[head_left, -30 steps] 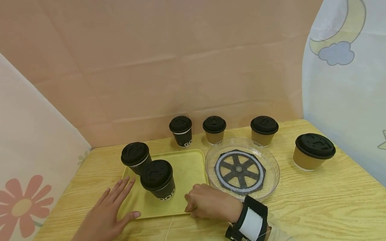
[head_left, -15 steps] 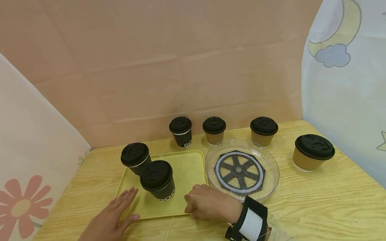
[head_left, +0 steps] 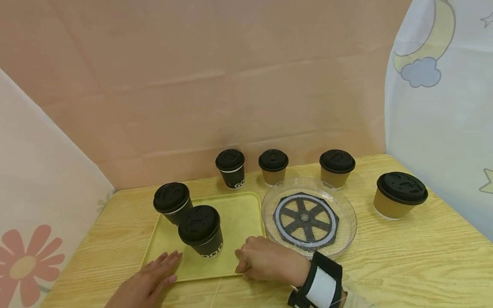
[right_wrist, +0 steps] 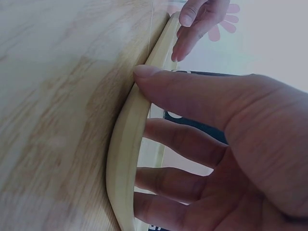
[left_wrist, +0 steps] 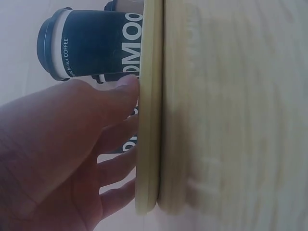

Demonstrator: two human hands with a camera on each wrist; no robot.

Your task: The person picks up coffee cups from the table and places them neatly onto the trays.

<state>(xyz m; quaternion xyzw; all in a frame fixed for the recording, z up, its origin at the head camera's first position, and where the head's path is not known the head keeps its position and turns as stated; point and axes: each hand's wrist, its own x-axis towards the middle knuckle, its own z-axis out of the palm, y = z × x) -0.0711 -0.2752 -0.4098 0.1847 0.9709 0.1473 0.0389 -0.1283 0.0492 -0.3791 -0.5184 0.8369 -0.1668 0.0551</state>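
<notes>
A yellow tray (head_left: pixel 240 218) lies on the table. Two black lidded paper coffee cups stand upright at its left part, one nearer cup (head_left: pixel 202 233) and one farther cup (head_left: pixel 172 201). My right hand (head_left: pixel 269 260) grips the tray's near rim toward the right corner; the right wrist view has its thumb (right_wrist: pixel 183 91) on the outer edge and its fingers inside. My left hand (head_left: pixel 148 278) reaches over the near left corner with fairly straight fingers. In the left wrist view its fingertips meet the tray's edge (left_wrist: pixel 150 120), beside the nearer cup.
Right of the tray sits a clear round dish (head_left: pixel 348 233) with a dark wheel-like pattern. Behind stand a black cup (head_left: pixel 233 175) and two brown lidded cups, one (head_left: pixel 274 174) left of the other (head_left: pixel 335 176). A wider brown cup (head_left: pixel 390 205) stands far right.
My left hand has slid nearer and to the right along the tray's left side, down to the near corner. The right hand keeps its hold on the rim; the cups stay put.
</notes>
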